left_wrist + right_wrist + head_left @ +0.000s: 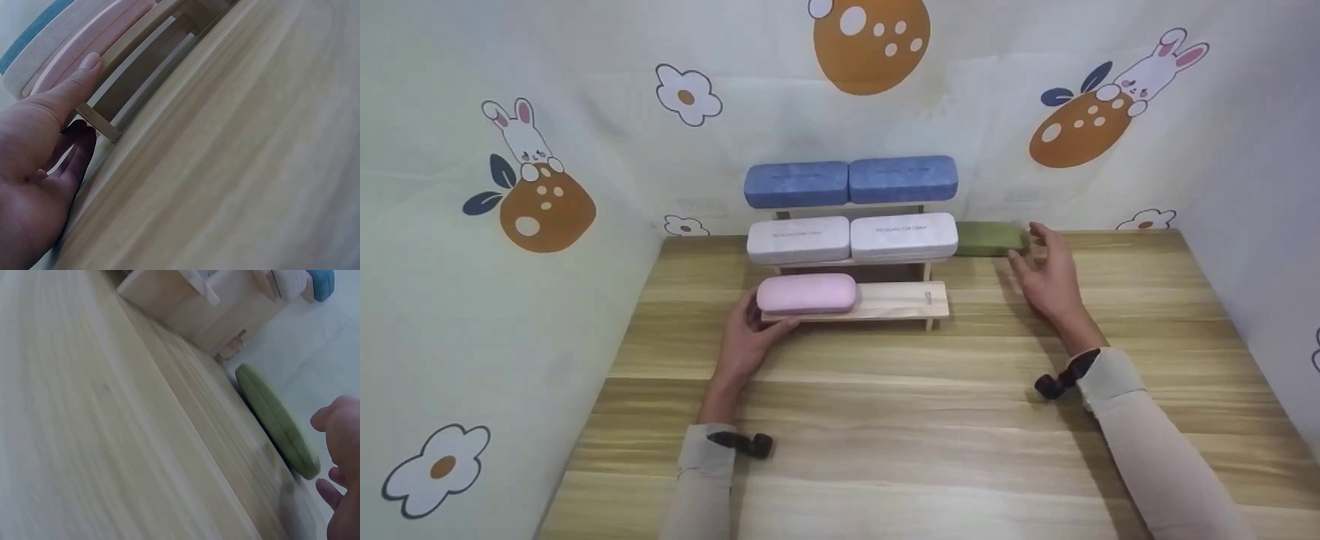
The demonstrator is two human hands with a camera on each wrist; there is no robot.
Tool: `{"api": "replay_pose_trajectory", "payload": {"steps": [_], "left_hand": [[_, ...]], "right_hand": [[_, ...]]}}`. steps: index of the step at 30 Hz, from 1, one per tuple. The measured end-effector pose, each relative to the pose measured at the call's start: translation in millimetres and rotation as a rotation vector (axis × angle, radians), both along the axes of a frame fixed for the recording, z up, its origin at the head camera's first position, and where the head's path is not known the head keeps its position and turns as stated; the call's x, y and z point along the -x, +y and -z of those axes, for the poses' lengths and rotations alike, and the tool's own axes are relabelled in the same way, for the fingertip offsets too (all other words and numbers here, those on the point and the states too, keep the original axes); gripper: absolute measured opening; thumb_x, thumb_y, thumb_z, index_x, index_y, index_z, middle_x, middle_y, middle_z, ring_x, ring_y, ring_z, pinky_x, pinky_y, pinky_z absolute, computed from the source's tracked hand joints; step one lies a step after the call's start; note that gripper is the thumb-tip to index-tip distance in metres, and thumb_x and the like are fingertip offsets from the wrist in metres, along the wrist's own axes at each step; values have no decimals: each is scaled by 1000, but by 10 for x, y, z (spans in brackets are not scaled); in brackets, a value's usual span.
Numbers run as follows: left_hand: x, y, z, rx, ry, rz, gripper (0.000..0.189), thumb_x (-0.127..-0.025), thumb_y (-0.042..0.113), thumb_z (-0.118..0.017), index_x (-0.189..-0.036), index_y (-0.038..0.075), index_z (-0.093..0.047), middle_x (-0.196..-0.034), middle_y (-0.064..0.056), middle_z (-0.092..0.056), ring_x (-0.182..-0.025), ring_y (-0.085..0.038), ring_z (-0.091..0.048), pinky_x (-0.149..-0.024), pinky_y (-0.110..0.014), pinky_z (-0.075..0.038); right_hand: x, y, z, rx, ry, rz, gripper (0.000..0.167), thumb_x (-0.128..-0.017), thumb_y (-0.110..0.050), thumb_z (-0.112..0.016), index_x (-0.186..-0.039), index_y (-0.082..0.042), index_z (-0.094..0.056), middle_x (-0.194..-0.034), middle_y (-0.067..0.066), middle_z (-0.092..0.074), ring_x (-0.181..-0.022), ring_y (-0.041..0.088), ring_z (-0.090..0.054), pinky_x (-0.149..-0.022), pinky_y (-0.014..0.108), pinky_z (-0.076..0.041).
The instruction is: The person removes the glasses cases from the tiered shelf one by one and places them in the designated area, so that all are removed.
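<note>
A three-tier wooden stand [896, 301] holds several glasses cases. My left hand [746, 337] grips the left end of its lowest step, thumb along the front edge and fingers round the end, as the left wrist view shows. Just above that hand, a pink glasses case [806, 292] lies on the left half of this step. A green glasses case [991, 238] rests on the table behind the stand's right side, partly hidden by a white case. Around its right end my right hand [1051, 281] has thumb and fingers spread; in the right wrist view a gap separates them from the case.
Two white glasses cases [799, 240] sit side by side on the middle step, two blue ones [797, 184] on the top step. Behind the wooden table [885, 420] hangs a patterned cloth wall [990, 90], with further walls on both sides.
</note>
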State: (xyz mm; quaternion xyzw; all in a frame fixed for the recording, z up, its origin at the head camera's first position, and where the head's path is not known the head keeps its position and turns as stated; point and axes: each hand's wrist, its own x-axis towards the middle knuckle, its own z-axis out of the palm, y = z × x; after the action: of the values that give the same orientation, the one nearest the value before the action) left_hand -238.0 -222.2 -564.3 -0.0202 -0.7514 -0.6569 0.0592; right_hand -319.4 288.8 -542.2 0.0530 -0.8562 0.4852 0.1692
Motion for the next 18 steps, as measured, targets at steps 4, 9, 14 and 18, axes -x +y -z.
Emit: {"api": "replay_pose_trajectory", "payload": {"steps": [4, 9, 14, 18], "left_hand": [[4, -8, -1, 3, -1, -4, 89, -81, 31, -98, -156, 17, -53, -155, -4, -59, -145, -21, -57, -125, -36, -46], [15, -20, 12, -7, 9, 2, 84, -82, 27, -98, -154, 17, -56, -153, -5, -61, -143, -21, -58, -122, -33, -49], [14, -15, 18, -13, 12, 8, 83, -82, 26, -98, -154, 19, -56, -153, -4, -61, -144, -21, -58, -122, -32, -49], [14, -13, 24, -15, 16, 8, 83, -82, 26, -98, -153, 19, -56, -152, -3, -62, -143, -20, -58, -123, -33, -48]], "right_hand": [[-63, -100, -40, 46, 36, -21, 60, -104, -14, -72, -156, 4, -48, -153, 28, -55, -141, 44, -52, -111, 62, -51], [-143, -251, -78, 89, 57, -57, 56, -102, -12, -74, -153, -1, -54, -150, 24, -60, -138, 39, -56, -107, 59, -54], [-242, -413, -135, 112, 48, -96, 51, -103, -10, -73, -150, -3, -57, -148, 21, -62, -135, 36, -58, -105, 45, -57], [-360, -570, -224, 155, 14, -121, 46, -103, -6, -72, -147, 2, -59, -148, 24, -62, -130, 31, -60, -101, 27, -57]]}}
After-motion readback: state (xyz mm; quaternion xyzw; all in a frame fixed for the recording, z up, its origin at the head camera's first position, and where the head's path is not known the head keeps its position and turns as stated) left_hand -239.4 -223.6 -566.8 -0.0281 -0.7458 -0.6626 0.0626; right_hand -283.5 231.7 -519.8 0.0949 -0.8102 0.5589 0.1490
